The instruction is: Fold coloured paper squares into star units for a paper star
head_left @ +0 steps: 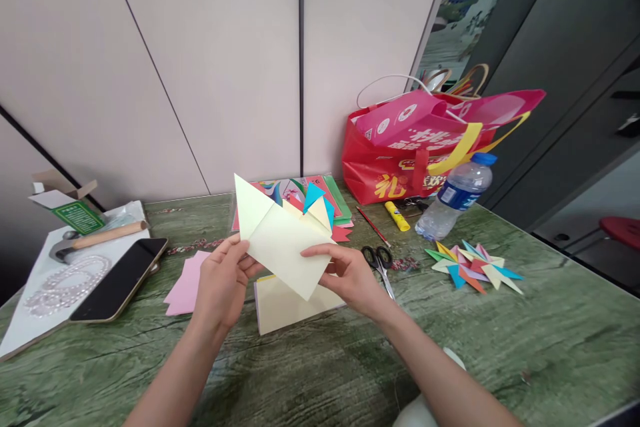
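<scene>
A pale yellow-green sheet of folding paper (287, 247) is held up above the table between my two hands. My left hand (227, 270) pinches its left edge, near a folded triangular flap that points up. On the right side my right hand (347, 273) grips the sheet, with fingers in front and behind. Below the sheet lies a stack of cream paper (285, 313), partly covered by it. Behind it are folded blue, cream and red paper pieces (315, 197), partly hidden. Pink paper sheets (185, 287) lie beside my left wrist.
Black-handled scissors (383, 263), a red pencil (373, 225) and a yellow glue stick (397, 216) lie to the right. Farther right are a water bottle (455, 197), a red bag (390, 153) and a multicoloured paper star (477, 265). A phone (120, 280) and a wooden-handled hammer (105, 238) are left.
</scene>
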Motion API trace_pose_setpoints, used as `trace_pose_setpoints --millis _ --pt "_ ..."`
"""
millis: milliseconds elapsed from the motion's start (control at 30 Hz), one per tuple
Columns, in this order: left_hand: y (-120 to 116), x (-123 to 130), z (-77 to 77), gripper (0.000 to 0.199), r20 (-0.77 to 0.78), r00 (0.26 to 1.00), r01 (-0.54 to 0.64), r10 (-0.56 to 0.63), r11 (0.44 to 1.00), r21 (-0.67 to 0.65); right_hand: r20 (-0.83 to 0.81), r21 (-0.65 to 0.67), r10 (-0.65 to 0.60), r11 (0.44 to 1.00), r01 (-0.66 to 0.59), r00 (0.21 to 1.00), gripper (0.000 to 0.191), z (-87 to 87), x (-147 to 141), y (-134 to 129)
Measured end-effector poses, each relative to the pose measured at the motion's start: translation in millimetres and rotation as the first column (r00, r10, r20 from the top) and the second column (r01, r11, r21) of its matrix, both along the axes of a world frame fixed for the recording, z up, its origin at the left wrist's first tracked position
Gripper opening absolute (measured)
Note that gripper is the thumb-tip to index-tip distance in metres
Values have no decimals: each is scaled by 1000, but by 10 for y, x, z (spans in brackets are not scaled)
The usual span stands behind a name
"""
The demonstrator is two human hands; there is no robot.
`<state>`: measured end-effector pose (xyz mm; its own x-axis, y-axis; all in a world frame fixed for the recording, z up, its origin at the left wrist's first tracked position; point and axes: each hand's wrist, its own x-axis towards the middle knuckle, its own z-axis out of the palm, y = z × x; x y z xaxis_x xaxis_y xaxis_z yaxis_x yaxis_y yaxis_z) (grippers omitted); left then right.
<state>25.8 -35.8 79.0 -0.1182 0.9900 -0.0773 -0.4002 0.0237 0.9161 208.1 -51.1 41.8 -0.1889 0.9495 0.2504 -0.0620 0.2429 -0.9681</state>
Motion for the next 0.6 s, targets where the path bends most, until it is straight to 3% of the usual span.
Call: trace_pose_setpoints --millis 300,500,600 --pt "19 -140 79 32 -46 964 263 -261 964 45 23 45 -36 998 35 999 17 29 34 3" --pt "136 -365 122 69 51 952 301 -301 954 5 -71 -24 -64 998 63 995 20 44 44 17" --pt "144 -402 123 66 53 943 331 -329 943 -24 -115 -98 -62 994 51 991 25 37 49 18"
